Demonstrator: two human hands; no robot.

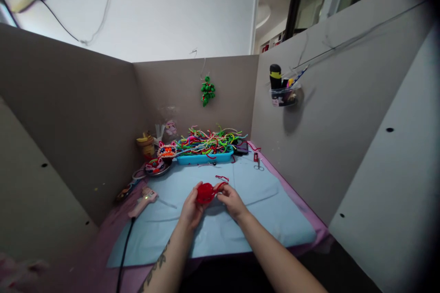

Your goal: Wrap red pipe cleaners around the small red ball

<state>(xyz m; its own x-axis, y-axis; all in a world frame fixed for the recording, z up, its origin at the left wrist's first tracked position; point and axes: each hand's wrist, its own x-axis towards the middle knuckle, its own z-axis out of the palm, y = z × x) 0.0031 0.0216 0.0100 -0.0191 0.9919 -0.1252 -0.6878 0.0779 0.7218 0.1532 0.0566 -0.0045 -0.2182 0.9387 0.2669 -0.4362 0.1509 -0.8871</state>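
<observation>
A red pipe-cleaner piece point(205, 193) sits just below the middle of the frame, above the light blue mat point(275, 219) on the worktop. The left hand point(190, 210) curls closed around its left side, and the right hand point(232, 201) pinches its right end. Behind it stands a teal tray point(202, 159) heaped with coloured pipe cleaners point(206, 141), with a glue gun point(142, 201) at the left and small scissors point(257, 161) at the right.

red pipe-cleaner piece point(205, 193), pale blue mat point(261, 206), turquoise tray point(202, 159)
</observation>
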